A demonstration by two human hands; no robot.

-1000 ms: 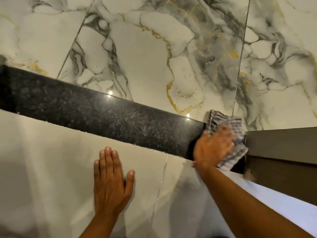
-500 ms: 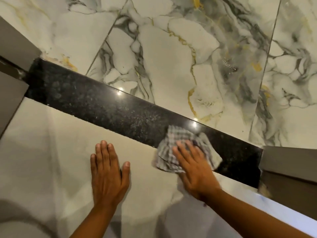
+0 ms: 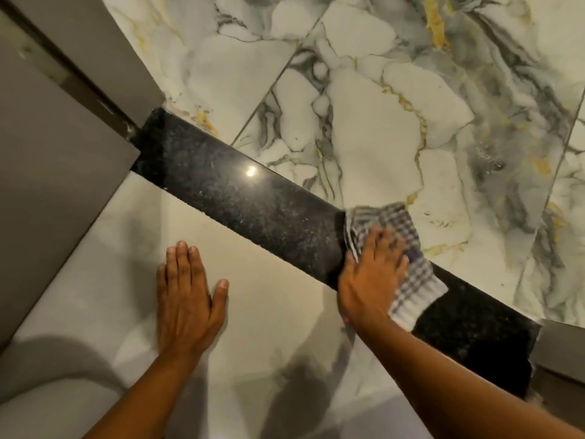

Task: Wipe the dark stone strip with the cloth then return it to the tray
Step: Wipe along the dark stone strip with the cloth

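Note:
A dark speckled stone strip (image 3: pixel 240 198) runs diagonally from upper left to lower right between two pale floors. A grey-and-white checked cloth (image 3: pixel 408 270) lies across the strip right of its middle. My right hand (image 3: pixel 370 277) presses flat on the cloth with fingers spread, and the cloth sticks out above and to the right of it. My left hand (image 3: pixel 186 293) rests palm down on the plain cream tile just below the strip, holding nothing. No tray is in view.
White marble tiles with grey and gold veins (image 3: pixel 395 122) lie beyond the strip. A grey door frame (image 3: pixel 63 153) meets the strip's left end, and another grey frame piece (image 3: pixel 563 350) stands at its right end. Shadows fall on the near cream tile.
The cloth went from the strip's right end leftward toward the middle, then slid back to the right. My left hand stayed flat on the tile. The view shifted, bringing the left door frame in.

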